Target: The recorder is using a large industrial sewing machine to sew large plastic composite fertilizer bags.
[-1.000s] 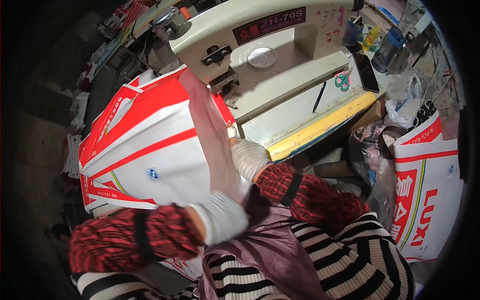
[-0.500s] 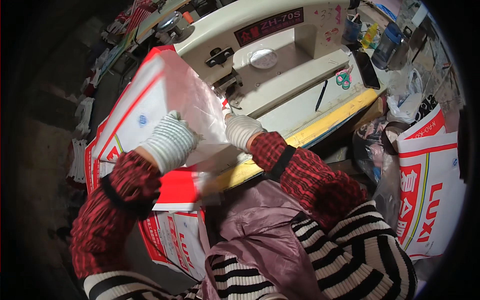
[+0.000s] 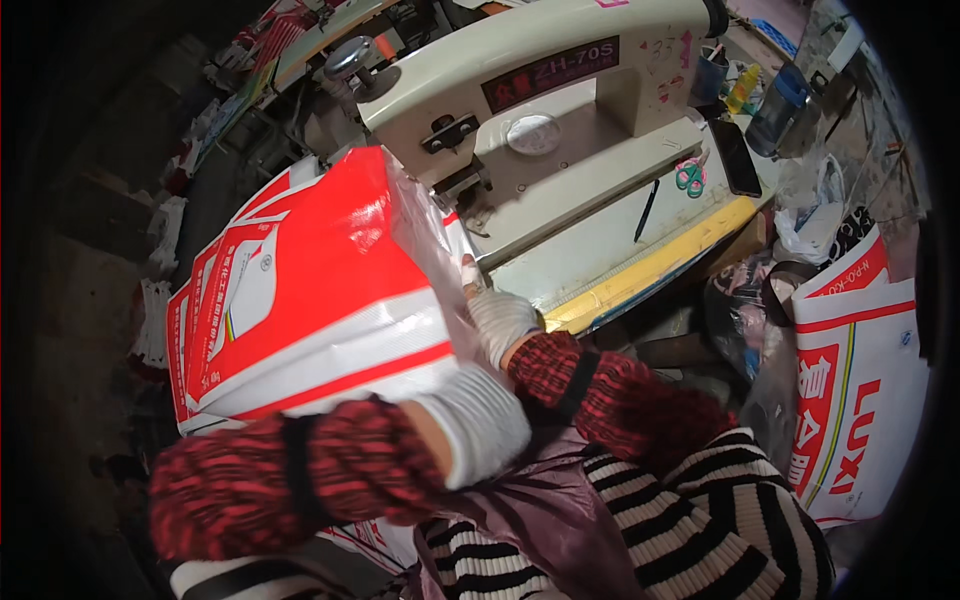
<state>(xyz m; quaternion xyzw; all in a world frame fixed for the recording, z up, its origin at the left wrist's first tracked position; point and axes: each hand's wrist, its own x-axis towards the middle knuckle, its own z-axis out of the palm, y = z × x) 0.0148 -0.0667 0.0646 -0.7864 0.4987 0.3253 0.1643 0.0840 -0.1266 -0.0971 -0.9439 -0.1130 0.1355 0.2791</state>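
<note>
A red and white woven sack [image 3: 330,260] with a clear plastic liner [image 3: 425,230] lies across the left end of a large cream sewing machine [image 3: 440,70], beside its needle area. My right hand [image 3: 503,320], in a white knit glove with a bare fingertip showing, is closed on the sack's right edge just below the machine's presser foot [image 3: 470,205]. My left hand [image 3: 478,425], gloved too, is at the sack's near corner, close to my body. Its fingers are turned away and hidden, so their grip does not show.
On the machine bed lie a black pen [image 3: 646,210], green-handled scissors [image 3: 690,176] and a dark phone [image 3: 735,158]. A yellow strip [image 3: 650,265] edges the table. Another printed sack [image 3: 860,400] stands at the right. A blue-lidded bottle [image 3: 780,110] is at the back right.
The sack has turned from standing raised to lying flatter, its red face now showing. My left hand has moved right and toward my body; my right hand has shifted slightly nearer.
</note>
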